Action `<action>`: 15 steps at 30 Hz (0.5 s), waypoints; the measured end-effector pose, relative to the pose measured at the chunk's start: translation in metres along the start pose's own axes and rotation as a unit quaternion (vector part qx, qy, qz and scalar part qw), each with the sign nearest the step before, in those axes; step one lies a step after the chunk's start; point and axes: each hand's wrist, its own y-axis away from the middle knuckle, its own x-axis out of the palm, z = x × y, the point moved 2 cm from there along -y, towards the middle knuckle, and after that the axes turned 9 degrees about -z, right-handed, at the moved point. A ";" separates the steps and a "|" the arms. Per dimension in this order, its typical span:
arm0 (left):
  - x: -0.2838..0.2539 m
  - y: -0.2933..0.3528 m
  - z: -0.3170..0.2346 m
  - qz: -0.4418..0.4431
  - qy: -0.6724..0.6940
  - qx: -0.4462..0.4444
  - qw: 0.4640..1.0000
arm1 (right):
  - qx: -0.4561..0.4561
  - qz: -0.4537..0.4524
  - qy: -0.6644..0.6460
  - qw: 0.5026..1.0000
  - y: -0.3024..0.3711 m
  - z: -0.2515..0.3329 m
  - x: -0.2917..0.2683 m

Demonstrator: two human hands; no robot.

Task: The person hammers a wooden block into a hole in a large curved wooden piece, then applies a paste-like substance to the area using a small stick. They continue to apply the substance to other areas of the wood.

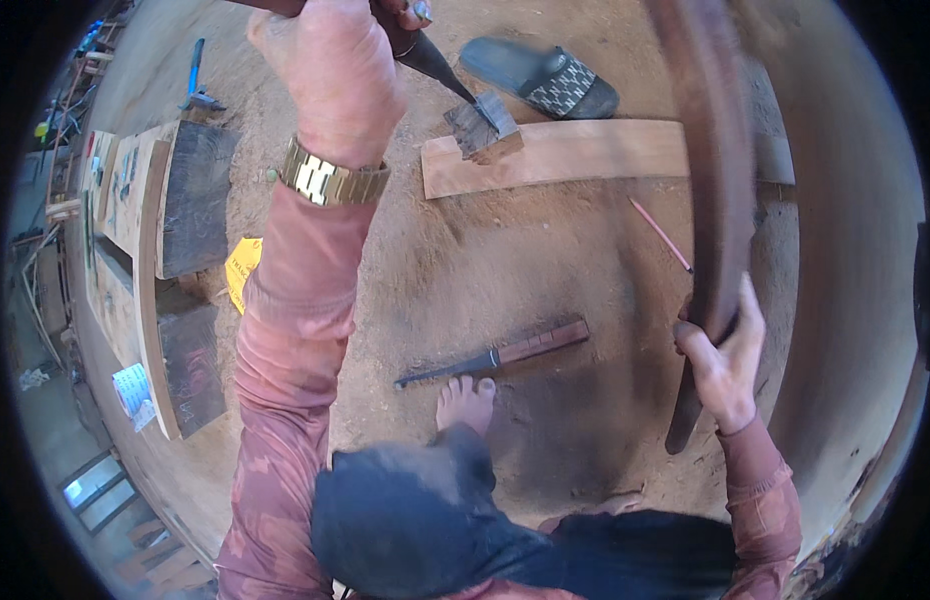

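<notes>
At the top, my left hand point(345, 60) is closed round the handle of a chisel point(437, 68), its upper part running out of view. The chisel's dark neck slants down to the right, and its grey flat blade meets a pale wooden board point(595, 155) at a dark square patch near the left end. My right hand point(725, 370) grips a long, curved dark wooden piece point(720, 150) near its lower end. Blurred by motion, this piece rises past the board's right part and hides some of it. A pink pencil point(662, 235) lies just left of it.
A second tool point(525, 348) with a wooden handle and dark metal shaft lies by my bare foot point(465, 402). A dark slide sandal point(545, 80) sits behind the board. Leftward are a wooden frame point(150, 270), yellow paper point(242, 268) and a blue-handled tool point(197, 80).
</notes>
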 end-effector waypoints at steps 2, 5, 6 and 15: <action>0.008 0.005 -0.006 -0.052 0.011 0.031 0.998 | -0.052 -0.046 -0.082 0.994 0.006 0.018 -0.001; 0.015 0.022 -0.017 -0.102 -0.082 0.066 0.989 | -0.196 -0.175 -0.163 0.951 0.008 0.037 -0.003; 0.018 0.028 -0.020 -0.123 -0.130 0.076 0.981 | -0.232 -0.140 -0.313 0.910 0.004 0.035 0.000; 0.036 0.039 -0.033 -0.153 -0.143 0.219 0.953 | -0.062 -0.059 0.189 0.978 0.054 -0.075 0.030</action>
